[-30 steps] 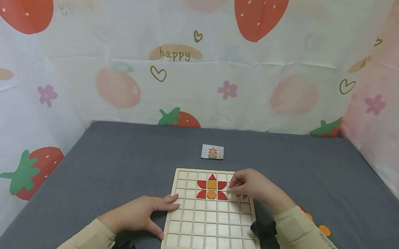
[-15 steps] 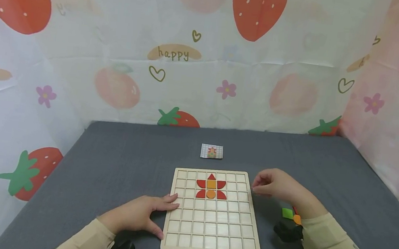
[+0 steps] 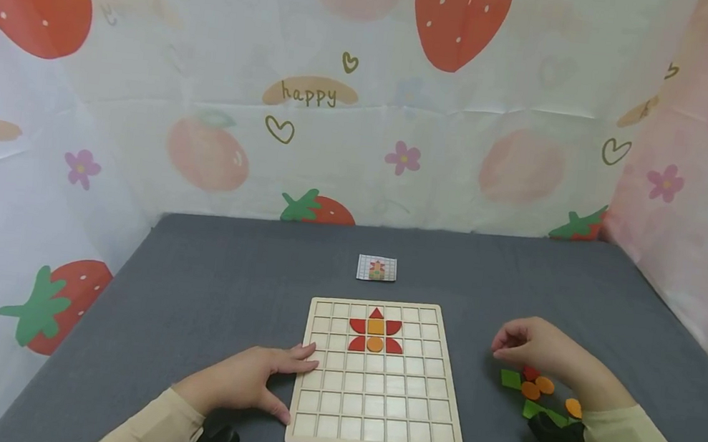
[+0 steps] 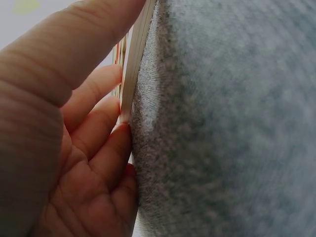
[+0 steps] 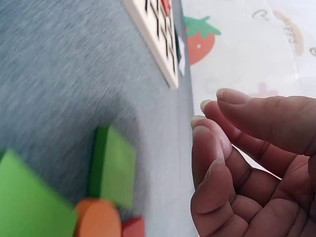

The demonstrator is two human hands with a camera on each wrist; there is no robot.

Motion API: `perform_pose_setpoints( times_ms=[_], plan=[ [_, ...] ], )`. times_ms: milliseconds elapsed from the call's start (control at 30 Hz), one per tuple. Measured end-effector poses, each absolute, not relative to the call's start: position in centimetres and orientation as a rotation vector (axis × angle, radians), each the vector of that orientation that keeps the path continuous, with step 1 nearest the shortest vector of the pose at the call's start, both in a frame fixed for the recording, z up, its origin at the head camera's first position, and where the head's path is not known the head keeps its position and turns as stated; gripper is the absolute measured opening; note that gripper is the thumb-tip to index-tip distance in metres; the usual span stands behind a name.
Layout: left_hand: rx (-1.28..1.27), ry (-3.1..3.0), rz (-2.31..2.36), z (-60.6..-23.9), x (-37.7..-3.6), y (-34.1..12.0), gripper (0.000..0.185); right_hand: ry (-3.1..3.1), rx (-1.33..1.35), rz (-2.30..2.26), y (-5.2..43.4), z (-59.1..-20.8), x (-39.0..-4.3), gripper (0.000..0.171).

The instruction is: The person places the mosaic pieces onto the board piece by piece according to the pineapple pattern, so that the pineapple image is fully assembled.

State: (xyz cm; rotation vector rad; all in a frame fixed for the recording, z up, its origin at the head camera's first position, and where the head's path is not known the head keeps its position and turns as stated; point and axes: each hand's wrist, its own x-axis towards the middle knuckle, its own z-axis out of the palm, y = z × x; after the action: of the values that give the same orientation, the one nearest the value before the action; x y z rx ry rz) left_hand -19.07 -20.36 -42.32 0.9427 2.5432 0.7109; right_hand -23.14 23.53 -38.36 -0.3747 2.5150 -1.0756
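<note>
My left hand rests at the left edge of a wooden grid board, fingers stretched onto its rim and thumb at the lower left. Near the board's top sit a red triangle, an orange square and an orange disc, flanked by several red rounded pieces. My right hand hovers right of the board, beside loose pieces. Its fingers are loosely bent with nothing between them and the thumb. Below it lie a green square block and an orange disc.
Several more green blocks, orange discs and a red piece lie on the grey cloth at right. A small pattern card lies beyond the board. Strawberry-print curtain encloses the back and sides.
My right hand has moved from over the board's upper right out to the loose pieces on the right, uncovering the board's right columns. The left hand has stayed at the board's edge.
</note>
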Motion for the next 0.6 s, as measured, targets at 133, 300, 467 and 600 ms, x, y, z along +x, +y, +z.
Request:
perform_pose_setpoints(
  times_ms=[133, 300, 467, 600],
  plan=[
    [0.933, 2.541, 0.701, -42.3, -19.1, -20.3, 0.086, 2.475, -0.380, -1.077, 24.4, -38.6, -22.9, 0.014],
    [0.933, 2.538, 0.711, -42.2, -19.0, -20.3, 0.085, 2.448, -0.374, -1.067, 25.2, -38.9, -22.6, 0.014],
    [0.950, 2.542, 0.716, -42.2, -18.9, -20.3, 0.085, 2.393, -0.381, -1.080, 25.9, -39.1, -22.3, 0.014],
    [0.949, 2.538, 0.719, -42.2, -19.0, -20.3, 0.085, 2.359, -0.376, -1.065, 26.5, -39.4, -22.1, 0.015]
  ],
)
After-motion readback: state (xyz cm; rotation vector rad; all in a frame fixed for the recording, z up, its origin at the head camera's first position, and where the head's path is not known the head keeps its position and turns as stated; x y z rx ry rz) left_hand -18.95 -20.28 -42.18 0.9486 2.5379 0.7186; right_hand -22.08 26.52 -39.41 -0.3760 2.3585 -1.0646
